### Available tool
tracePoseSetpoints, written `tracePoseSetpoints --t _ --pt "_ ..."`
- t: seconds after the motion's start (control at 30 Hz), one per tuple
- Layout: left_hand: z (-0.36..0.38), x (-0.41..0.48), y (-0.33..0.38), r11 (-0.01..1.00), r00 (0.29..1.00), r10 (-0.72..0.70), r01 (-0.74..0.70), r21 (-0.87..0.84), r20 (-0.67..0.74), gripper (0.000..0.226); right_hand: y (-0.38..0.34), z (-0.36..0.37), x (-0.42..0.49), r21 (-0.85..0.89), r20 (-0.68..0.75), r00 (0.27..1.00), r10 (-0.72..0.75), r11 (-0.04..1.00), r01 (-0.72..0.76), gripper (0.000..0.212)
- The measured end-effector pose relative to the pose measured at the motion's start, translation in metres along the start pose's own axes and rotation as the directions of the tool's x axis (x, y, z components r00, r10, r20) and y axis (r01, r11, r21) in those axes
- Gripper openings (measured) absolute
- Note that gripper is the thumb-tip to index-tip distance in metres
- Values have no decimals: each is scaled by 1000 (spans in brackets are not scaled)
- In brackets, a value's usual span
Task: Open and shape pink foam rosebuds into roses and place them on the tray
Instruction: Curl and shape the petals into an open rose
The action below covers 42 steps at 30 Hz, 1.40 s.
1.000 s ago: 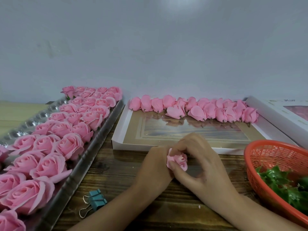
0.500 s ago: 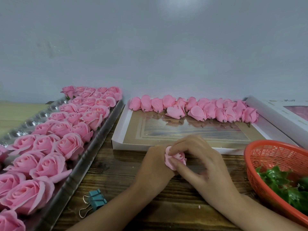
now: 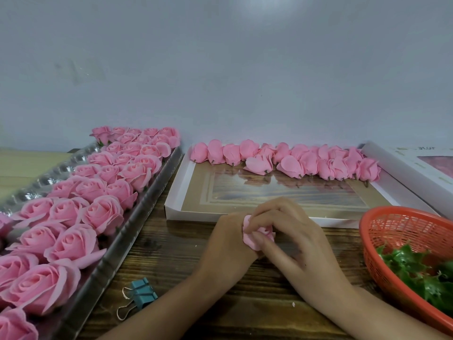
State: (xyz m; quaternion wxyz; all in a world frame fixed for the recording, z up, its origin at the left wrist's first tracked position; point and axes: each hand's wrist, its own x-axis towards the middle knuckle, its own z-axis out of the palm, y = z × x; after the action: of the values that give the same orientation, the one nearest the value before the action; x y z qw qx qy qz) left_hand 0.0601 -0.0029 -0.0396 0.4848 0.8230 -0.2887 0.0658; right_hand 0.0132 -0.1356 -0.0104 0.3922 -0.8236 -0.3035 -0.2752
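Observation:
A pink foam rosebud [image 3: 252,238] is held between both hands over the wooden table. My left hand [image 3: 226,244] grips it from the left, and my right hand [image 3: 291,238] pinches its petals with thumb and fingers from the right. Most of the bud is hidden by the fingers. A long silver tray [image 3: 127,231] on the left carries several opened pink roses [image 3: 103,213] in rows. Several closed rosebuds [image 3: 289,159] lie in a line at the back of a shallow white box [image 3: 186,214].
A red plastic basket [image 3: 382,231] with green leaves [image 3: 416,271] sits at the right. A teal binder clip [image 3: 142,294] lies near the tray's front. Another white box [image 3: 402,165] stands at the far right. A grey wall closes the back.
My right fingers have shifted over the bud, pressing a petal outward to the left. The bud is more covered now. Both hands stay in place.

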Motion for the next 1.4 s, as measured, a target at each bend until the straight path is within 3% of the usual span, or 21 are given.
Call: tracePoseSetpoints --t 0.1,0.23,0.3,0.37,0.47,0.57,0.63,0.7,0.73,0.83,0.93,1.03,1.23,1.4 --pt "0 0 0 999 999 -33 33 -25 -2 36 1 -1 1 10 -7 1000 4 1000 -4 6" --pt "2 5 -6 952 949 -305 305 11 76 34 0 0 0 -12 -11 1000 -7 1000 7 7" --pt "-1 0 5 971 971 -237 237 18 3 33 0 1 1 -19 -12 1000 0 1000 -1 9" --pt "-7 -7 16 990 987 -138 140 17 -87 47 0 2 0 -23 -4 1000 16 1000 -16 11" --pt "-10 -9 23 991 987 -130 128 -27 -94 47 2 2 -1 -29 19 999 41 999 -41 20" --pt "-12 -7 26 989 987 -143 140 -43 -75 35 1 2 -2 42 9 994 106 993 -107 28" --pt "-13 -7 24 984 983 -169 164 -67 -77 26 0 1 -1 86 -21 992 126 989 -124 22" --pt "-12 -3 25 984 985 -173 174 33 -27 4 0 1 0 91 -43 993 113 990 -109 16" --pt "-11 -2 23 985 988 -154 156 77 -22 3 0 1 0 87 -42 994 104 991 -100 14" --pt "-13 -1 23 995 994 -91 94 47 -53 12 0 1 0 94 -25 994 103 990 -101 12" --pt "-13 -2 23 992 991 -126 126 7 -40 9 1 2 0 102 -9 993 118 988 -117 13" --pt "-13 -6 23 976 970 -205 192 -106 -128 40 2 4 -1 88 14 991 131 987 -131 24" --pt "-14 -8 27 979 975 -181 167 -118 -127 48 3 3 -1 166 6 979 204 965 -202 26" --pt "-15 -2 25 995 989 -88 82 -51 -120 11 7 2 -2 263 -47 966 254 936 -234 12"
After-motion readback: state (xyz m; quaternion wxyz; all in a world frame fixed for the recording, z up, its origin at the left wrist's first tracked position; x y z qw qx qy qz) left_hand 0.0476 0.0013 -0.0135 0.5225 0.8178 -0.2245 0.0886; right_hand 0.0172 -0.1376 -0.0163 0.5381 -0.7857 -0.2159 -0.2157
